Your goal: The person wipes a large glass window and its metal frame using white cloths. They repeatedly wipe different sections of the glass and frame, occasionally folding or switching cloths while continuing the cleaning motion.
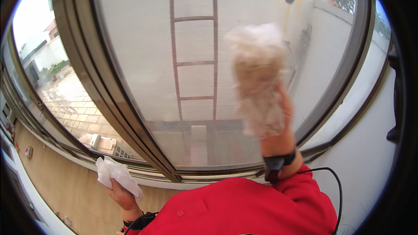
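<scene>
My right hand (286, 109) is raised in front of a large window pane (143, 68), gripping a crumpled whitish cloth (259, 55) with brown-grey soiling across its middle. Motion blurs the cloth; whether it touches the glass I cannot tell. It covers the palm and most of the fingers. Low on the left, my left hand (122, 197) holds a folded white cloth or tissue (117, 174), cleaner looking, away from the pane. Both wrists wear black straps, and the sleeves are red.
A brown metal frame (112, 88) borders the pane, with a sill track (222, 176) below. Beyond the glass are a ladder (215, 45), a pale wall and a tiled terrace (78, 104). A black cable (340, 189) loops beside my right arm. Small items lie on the wood-toned floor (88, 195).
</scene>
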Demonstrator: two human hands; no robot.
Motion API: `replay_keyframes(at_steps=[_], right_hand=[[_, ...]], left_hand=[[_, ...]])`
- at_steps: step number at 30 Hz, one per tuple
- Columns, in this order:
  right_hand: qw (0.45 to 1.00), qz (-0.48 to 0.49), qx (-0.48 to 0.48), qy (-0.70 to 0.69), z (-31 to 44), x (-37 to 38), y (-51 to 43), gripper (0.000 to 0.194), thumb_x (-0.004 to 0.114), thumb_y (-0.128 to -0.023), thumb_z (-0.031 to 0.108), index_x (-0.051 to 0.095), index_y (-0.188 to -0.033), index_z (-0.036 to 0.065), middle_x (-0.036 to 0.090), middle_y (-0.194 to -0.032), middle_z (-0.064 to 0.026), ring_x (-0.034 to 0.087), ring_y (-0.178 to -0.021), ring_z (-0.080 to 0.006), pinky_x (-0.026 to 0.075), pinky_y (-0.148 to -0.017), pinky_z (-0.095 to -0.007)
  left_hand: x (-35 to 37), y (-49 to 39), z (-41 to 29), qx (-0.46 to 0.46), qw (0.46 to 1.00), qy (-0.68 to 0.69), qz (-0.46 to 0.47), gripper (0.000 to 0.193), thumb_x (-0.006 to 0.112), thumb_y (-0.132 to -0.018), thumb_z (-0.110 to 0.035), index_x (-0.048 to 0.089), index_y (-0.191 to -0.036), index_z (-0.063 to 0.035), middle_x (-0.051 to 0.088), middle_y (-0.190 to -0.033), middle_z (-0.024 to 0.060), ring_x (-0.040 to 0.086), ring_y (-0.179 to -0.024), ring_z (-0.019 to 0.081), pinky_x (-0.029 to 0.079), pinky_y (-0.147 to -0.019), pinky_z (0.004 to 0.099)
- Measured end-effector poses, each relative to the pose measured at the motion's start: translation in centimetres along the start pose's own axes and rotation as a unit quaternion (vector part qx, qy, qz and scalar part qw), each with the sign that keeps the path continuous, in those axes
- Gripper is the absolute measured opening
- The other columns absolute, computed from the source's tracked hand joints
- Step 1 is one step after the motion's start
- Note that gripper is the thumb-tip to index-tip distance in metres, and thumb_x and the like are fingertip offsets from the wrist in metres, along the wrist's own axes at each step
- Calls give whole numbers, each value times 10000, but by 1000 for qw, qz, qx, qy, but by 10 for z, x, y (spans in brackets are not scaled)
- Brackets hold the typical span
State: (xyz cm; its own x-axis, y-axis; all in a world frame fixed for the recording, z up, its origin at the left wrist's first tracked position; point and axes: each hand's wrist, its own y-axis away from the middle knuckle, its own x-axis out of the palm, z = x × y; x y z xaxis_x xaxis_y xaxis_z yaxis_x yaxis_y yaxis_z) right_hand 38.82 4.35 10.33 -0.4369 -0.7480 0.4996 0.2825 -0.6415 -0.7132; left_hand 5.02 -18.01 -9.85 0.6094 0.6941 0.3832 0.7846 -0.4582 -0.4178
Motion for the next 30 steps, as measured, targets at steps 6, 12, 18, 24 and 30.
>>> replay_keyframes(at_steps=[6,12,18,24,30], right_hand=[[395,50,-574,716,124,32,-122,363,442,-1055,162,567,-1364,17,564,-1419,-111,533,-1297,-260,371,-1133,-424],[239,66,-436,865,61,48,-175,455,536,-981,193,516,-1420,76,488,-1491,-130,416,-1410,-313,269,-1195,-469],[316,294,-397,810,-70,36,-71,484,560,-878,175,604,-1357,118,505,-1490,-27,408,-1407,-203,288,-1173,-408],[617,426,-94,655,-108,4,7,393,583,-916,69,605,-1309,58,648,-1267,-45,600,-1170,-196,431,-1019,-374],[875,45,482,17,-107,27,31,321,580,-1000,141,591,-1285,-6,668,-1158,-96,653,-1026,-189,537,-860,-346]], left_hand=[[-11,13,-3,-29,997,53,-41,422,460,-1058,-194,442,-1419,24,593,-1277,137,623,-1073,230,521,-885,345],[-12,17,9,-39,995,82,-28,419,461,-1057,-177,437,-1428,16,588,-1304,132,616,-1125,246,518,-931,367],[2,19,8,-26,992,124,-1,419,459,-1053,-155,429,-1434,19,584,-1319,140,612,-1151,258,517,-951,386],[14,21,-25,-26,991,124,53,436,474,-1039,-158,425,-1436,15,602,-1288,148,633,-1099,259,538,-913,396],[41,15,-60,-150,960,205,119,553,489,-1031,-271,378,-1483,27,396,-1541,197,461,-1364,363,440,-1095,449]])
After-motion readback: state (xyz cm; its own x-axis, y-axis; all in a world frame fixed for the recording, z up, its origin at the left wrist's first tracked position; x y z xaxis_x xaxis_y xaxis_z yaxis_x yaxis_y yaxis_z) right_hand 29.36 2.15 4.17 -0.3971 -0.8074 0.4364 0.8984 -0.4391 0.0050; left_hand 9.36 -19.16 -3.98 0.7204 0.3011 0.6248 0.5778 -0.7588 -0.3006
